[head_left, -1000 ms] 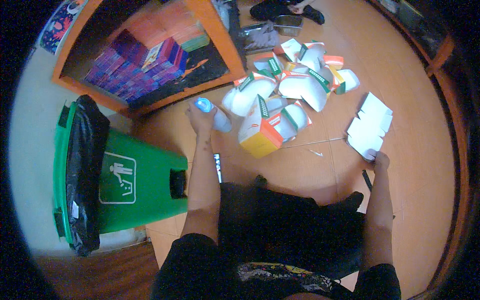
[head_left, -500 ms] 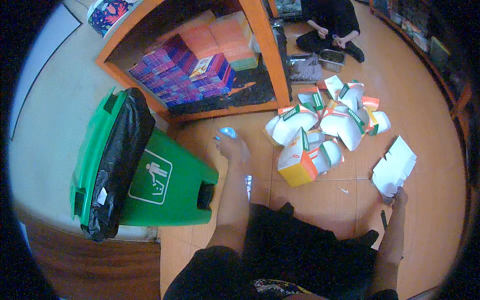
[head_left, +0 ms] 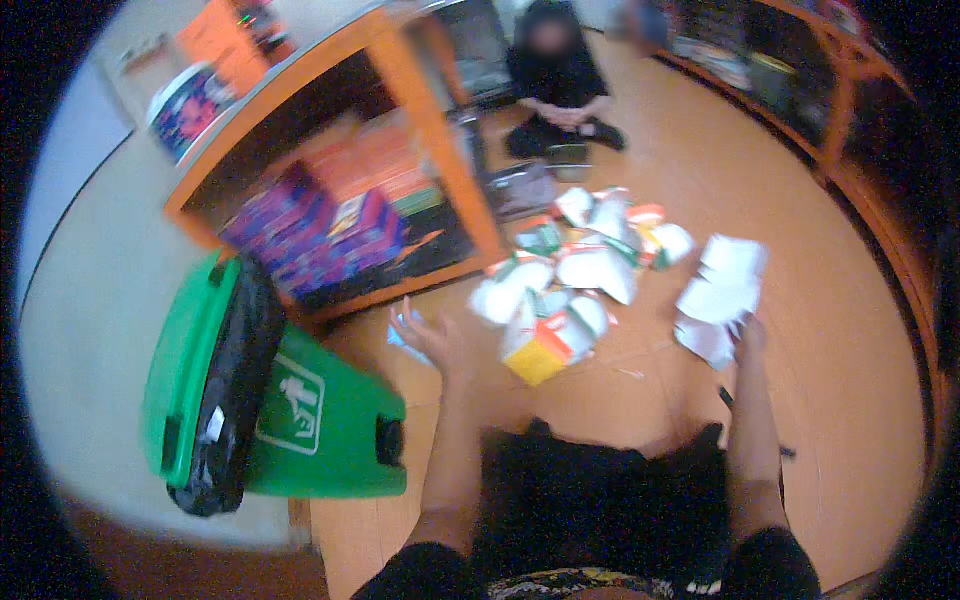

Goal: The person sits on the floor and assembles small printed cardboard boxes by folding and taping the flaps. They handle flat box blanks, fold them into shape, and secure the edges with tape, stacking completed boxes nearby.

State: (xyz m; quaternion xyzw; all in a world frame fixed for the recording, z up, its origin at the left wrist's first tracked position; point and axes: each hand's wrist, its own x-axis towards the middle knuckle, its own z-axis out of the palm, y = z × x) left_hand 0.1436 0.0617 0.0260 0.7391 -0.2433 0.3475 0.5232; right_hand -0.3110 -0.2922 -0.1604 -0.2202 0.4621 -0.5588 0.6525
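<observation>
My left hand (head_left: 430,338) is raised near the cabinet's lower corner, its fingers spread. A light blue thing (head_left: 402,342) shows beside the palm, too blurred to name; I cannot tell if it touches the hand. At the right, my right hand (head_left: 748,340) grips the near edge of a flattened white carton (head_left: 722,280), its plain side up. Between the hands, farther off, a heap of open cartons (head_left: 595,270) in white, orange, green and yellow lies on the floor.
A green pedal bin (head_left: 345,420) with a black liner stands at the left. Behind it, an orange-framed cabinet (head_left: 400,290) holds stacked purple and orange boxes. Another person (head_left: 560,80) sits cross-legged at the back, by trays (head_left: 522,188). Shelving (head_left: 840,110) lines the right.
The view has swung, so the scene sits lower and farther left. My left hand's fingers have spread from around the blue thing. My right hand keeps hold of the flattened carton.
</observation>
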